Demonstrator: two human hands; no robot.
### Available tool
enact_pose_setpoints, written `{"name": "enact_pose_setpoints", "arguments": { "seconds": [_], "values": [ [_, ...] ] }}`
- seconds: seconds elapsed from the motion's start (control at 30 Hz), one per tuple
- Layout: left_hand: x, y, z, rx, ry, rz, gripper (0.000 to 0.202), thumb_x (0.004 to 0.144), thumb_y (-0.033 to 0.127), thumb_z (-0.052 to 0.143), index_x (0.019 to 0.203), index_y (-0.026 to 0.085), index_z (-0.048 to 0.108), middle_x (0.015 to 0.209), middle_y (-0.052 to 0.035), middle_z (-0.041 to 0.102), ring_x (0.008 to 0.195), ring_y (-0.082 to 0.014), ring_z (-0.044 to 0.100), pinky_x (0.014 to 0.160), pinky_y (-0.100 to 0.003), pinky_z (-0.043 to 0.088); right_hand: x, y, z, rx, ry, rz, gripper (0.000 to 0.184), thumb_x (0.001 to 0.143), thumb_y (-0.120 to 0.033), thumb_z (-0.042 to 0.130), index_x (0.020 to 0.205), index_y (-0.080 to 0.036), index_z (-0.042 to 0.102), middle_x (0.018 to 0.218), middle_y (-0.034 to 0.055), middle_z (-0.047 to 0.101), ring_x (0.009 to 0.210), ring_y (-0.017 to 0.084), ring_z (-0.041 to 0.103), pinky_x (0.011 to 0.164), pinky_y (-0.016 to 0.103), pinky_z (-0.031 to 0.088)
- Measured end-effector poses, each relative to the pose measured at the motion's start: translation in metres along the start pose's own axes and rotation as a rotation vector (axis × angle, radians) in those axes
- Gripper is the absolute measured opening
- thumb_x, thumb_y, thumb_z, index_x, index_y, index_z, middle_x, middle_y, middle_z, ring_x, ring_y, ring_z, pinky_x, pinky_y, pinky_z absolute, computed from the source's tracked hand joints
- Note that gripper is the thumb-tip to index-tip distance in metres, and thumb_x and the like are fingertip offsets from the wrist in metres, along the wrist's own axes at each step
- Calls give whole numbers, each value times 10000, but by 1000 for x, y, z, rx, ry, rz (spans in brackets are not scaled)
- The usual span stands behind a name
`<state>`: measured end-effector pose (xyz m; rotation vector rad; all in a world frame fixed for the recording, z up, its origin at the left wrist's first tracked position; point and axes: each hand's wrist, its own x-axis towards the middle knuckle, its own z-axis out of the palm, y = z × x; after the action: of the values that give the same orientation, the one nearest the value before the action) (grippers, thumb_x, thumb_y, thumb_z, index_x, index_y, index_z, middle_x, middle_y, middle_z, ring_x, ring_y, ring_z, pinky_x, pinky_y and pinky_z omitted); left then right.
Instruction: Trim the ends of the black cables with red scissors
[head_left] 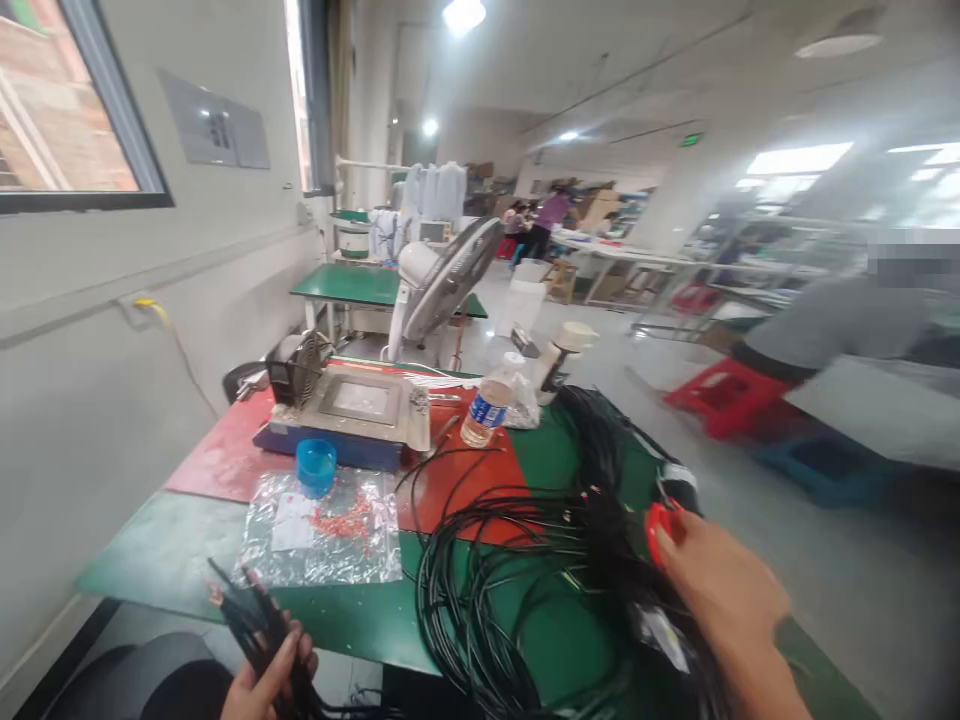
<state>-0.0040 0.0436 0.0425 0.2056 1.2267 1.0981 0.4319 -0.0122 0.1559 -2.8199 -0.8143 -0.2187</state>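
At the table's near left edge, my left hand is closed around a bunch of black cables, their cut ends pointing up and away from me. My right hand, on the right side, grips red-handled scissors; the metal tip shows only faintly through blur. Beneath and beside that hand lies a thick heap of black cables. Loose loops of black cable spread over the table's middle between my two hands. A clear plastic bag with small red bits on it lies beyond my left hand.
A blue cup stands at the bag's far edge. Behind it sits a blue-based metal device with a small fan. A labelled bottle and a white container stand farther back. A person sits at right near red stools.
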Motion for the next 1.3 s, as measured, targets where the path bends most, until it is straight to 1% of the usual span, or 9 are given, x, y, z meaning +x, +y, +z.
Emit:
{"name": "enact_pose_setpoints", "arguments": {
  "seconds": [0.1, 0.2, 0.33, 0.43, 0.6, 0.73, 0.97, 1.1, 1.3],
  "values": [
    [-21, 8, 17, -20, -68, 41, 448, 445, 291, 846, 821, 157, 642, 572, 21, 584, 539, -97, 517, 481, -199, 404, -39, -42, 5, 424, -152, -296, 406, 732, -563, 440, 717, -209, 639, 661, 83, 652, 596, 229, 601, 499, 277, 422],
    [-33, 12, 25, -14, -111, 75, 413, 490, 363, 817, 796, 148, 642, 528, 25, 546, 484, -69, 456, 437, -172, 320, -95, -103, 7, 812, -483, -624, 342, 751, -512, 491, 712, -192, 607, 702, 51, 637, 657, 191, 584, 596, 250, 448],
    [-37, 10, 23, 28, -148, 130, 340, 546, 384, 777, 751, 150, 641, 502, 29, 519, 446, -59, 414, 434, -182, 274, -157, -171, 16, 1014, -863, -866, 272, 799, -411, 513, 715, -171, 612, 655, 8, 557, 590, 130, 480, 564, 220, 385],
    [-36, 7, 19, 131, -191, 157, 299, 609, 402, 725, 606, 135, 591, 405, 51, 414, 389, -48, 339, 415, -198, 201, -186, -196, 29, 1075, -1078, -908, 280, 776, -424, 568, 775, -157, 655, 664, 0, 534, 610, 119, 442, 569, 216, 357],
    [-37, 6, 16, 224, -183, 182, 333, 588, 430, 733, 662, 134, 598, 370, 68, 394, 354, -42, 306, 413, -212, 155, -206, -207, 46, 1175, -1384, -779, 375, 708, -499, 644, 797, -135, 667, 609, -23, 476, 565, 92, 377, 520, 200, 304],
    [-38, 10, 21, 197, -180, 155, 319, 593, 392, 742, 709, 127, 608, 406, 31, 482, 402, -60, 383, 443, -205, 207, -202, -209, 48, 1194, -1284, -776, 300, 760, -435, 606, 745, -138, 640, 607, -30, 452, 571, 90, 368, 526, 200, 290],
    [-38, 26, 36, 173, -202, 143, 246, 713, 381, 639, 688, 145, 577, 514, 72, 332, 460, -42, 266, 448, -204, 177, -178, -204, 33, 879, -973, -991, 278, 814, -411, 525, 684, -166, 544, 643, -24, 469, 606, 111, 399, 551, 214, 284],
    [-36, 28, 39, 134, -133, 128, 279, 702, 376, 656, 858, 146, 630, 549, 67, 368, 484, -48, 287, 459, -196, 214, -171, -191, 30, 608, -952, -1116, 345, 827, -426, 489, 599, -182, 402, 612, -41, 414, 586, 104, 368, 540, 223, 234],
    [-32, 27, 43, 163, -118, 133, 314, 653, 368, 702, 853, 132, 653, 518, 79, 325, 484, -51, 246, 452, -196, 185, -172, -186, 27, 489, -982, -1192, 377, 809, -415, 492, 569, -183, 316, 574, -50, 381, 557, 94, 339, 531, 226, 199]
  ]
}}
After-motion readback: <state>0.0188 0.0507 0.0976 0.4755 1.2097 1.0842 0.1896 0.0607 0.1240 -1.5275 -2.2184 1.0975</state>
